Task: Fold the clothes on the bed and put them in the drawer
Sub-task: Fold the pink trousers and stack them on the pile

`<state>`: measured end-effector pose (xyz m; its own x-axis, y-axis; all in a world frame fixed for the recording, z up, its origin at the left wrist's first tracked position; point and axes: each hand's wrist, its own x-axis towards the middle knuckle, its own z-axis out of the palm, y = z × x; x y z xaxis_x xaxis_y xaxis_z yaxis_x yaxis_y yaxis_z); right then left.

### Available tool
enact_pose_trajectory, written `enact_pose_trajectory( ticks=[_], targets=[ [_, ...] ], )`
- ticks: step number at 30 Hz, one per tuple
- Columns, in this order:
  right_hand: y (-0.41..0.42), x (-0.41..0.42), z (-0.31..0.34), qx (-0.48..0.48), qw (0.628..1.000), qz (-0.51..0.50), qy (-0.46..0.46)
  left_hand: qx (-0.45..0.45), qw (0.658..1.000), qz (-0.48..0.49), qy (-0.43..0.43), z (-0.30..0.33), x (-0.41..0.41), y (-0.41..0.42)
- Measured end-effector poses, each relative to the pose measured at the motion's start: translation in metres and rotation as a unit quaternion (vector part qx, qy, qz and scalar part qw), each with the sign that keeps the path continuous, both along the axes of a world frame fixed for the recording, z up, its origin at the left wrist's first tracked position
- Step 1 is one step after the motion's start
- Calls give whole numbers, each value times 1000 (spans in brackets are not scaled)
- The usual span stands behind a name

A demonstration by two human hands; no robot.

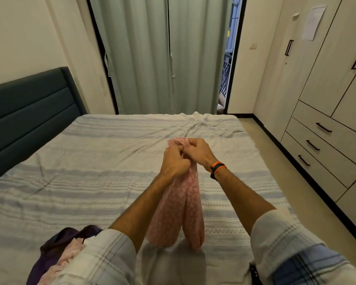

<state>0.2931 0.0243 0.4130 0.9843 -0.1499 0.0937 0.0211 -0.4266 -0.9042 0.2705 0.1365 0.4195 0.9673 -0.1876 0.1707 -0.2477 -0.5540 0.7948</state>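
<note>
Both hands pinch the gathered waistband of a pink, white-patterned pair of soft cloth trousers (179, 204), held up over the blue-and-white striped bed (90, 171). The left hand (174, 161) and right hand (198, 151) are curled tight on that top edge, touching each other, and the two legs hang down with their hems near the bed's near edge. With the grips so close together, the legs may swing apart or twist, so a fold could start crooked. If one pinch slips, the band would sag to one side. A heap of purple and pale pink clothes (60, 256), partly hidden by the left sleeve, waits at the bed's near left corner; the pale wardrobe drawers (321, 153), right of the bed, look closed.
</note>
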Motion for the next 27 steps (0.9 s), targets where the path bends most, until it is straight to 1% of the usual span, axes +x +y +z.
enact_pose_trajectory(
  ticks=[2,4,5,7,9,11,13,14,16,17,18,20,23,27],
  targets=[
    [0,0,-2,-35,999,-17,-13,11,1000,-15,-4,-1,1,1],
    [0,0,-2,-56,997,-33,-43,1,1000,-13,-12,-3,1,1],
    [0,1,-3,-63,996,-38,-56,-13,1000,5,-16,-5,1,2],
    [-2,3,-4,-61,995,-42,-72,-60,995,72,-24,-11,5,6],
    [-7,2,-5,-12,997,-27,-66,-112,984,138,-25,-18,13,14],
    [-12,-2,-2,61,997,17,-52,-140,978,155,13,-25,24,26],
    [-17,-6,2,122,990,55,-42,-151,977,126,83,-28,32,38],
    [-20,-8,3,141,987,69,-40,-166,975,96,110,-28,34,43],
    [-27,-9,4,174,980,86,-34,-193,973,22,127,-25,37,51],
    [-31,-8,3,186,978,91,-29,-187,974,-10,130,-22,38,54],
    [-36,-9,4,184,978,94,-25,-177,974,-35,134,-19,39,57],
    [-46,-11,3,174,981,86,-24,-152,977,-52,140,-14,44,61],
    [-59,-14,4,141,987,68,-26,-110,986,-30,122,-7,50,60],
    [-69,-9,2,-25,999,29,-16,-26,997,-9,71,-1,54,49]
  ],
)
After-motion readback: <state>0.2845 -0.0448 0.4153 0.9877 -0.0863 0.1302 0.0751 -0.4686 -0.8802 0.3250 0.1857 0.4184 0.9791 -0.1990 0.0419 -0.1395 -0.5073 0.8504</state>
